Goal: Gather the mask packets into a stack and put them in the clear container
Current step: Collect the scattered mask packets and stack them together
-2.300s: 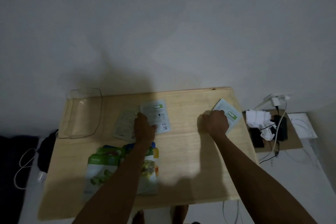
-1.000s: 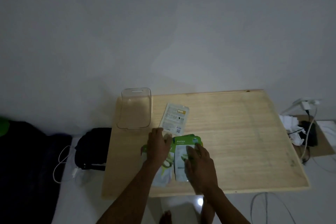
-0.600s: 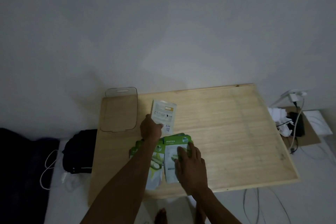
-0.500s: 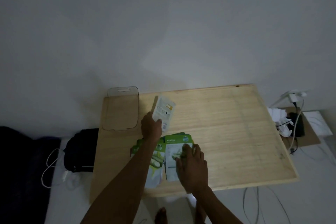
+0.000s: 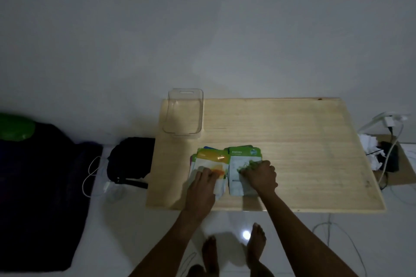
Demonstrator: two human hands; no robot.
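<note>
Several mask packets lie in two overlapping piles near the front left of the wooden table (image 5: 304, 141). The left pile (image 5: 211, 158) has a green and orange packet on top; my left hand (image 5: 202, 184) rests flat on it, fingers slightly apart. The right pile (image 5: 244, 156) shows a green-topped white packet; my right hand (image 5: 261, 175) lies on it with curled fingers, pressing it down. The clear container (image 5: 183, 114) stands empty at the table's back left corner, apart from both hands.
A black bag (image 5: 130, 159) and a white cable (image 5: 92, 175) lie on the floor left of the table. Chargers, cables and crumpled white paper (image 5: 371, 148) sit to the right. My bare feet (image 5: 231, 252) are below the table's front edge.
The white packet my left hand was lifting from behind the piles is gone from that spot; my left hand now lies flat on the left pile. My right hand stays on the right pile.
</note>
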